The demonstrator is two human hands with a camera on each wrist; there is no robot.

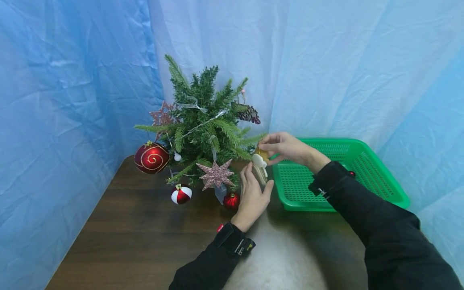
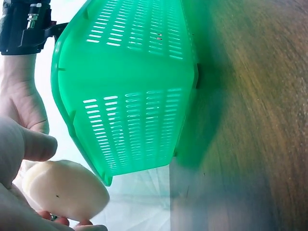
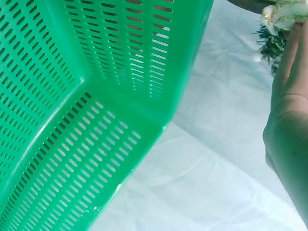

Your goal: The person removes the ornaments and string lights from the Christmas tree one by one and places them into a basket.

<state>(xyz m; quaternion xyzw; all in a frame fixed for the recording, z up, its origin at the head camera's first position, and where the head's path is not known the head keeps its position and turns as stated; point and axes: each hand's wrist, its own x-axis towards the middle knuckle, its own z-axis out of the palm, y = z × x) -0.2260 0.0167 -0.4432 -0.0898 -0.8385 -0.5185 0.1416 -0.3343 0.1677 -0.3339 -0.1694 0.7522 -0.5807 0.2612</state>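
Note:
A white and gold hanging ornament (image 1: pixel 259 161) is between my two hands, just right of a small Christmas tree (image 1: pixel 203 121). My left hand (image 1: pixel 251 197) holds its lower body between the thumb and the fingers. With thumb and forefinger my right hand (image 1: pixel 290 149) pinches the gold part at its top. In the left wrist view the ornament's rounded cream underside (image 2: pixel 67 190) shows, with my left thumb (image 2: pixel 38 144) above it. The right wrist view catches only the ornament's glittery gold and white edge (image 3: pixel 288 12) at the fingertips.
A green plastic basket (image 1: pixel 384 177) stands right of the tree, with a small red bauble (image 1: pixel 352 173) inside. The tree carries a pink glitter star (image 1: pixel 216 174), a red swirl bauble (image 1: pixel 152 158), a red-and-white bauble (image 1: pixel 181 194) and others. Blue curtains (image 1: pixel 362 72) surround the brown table (image 1: pixel 119 233).

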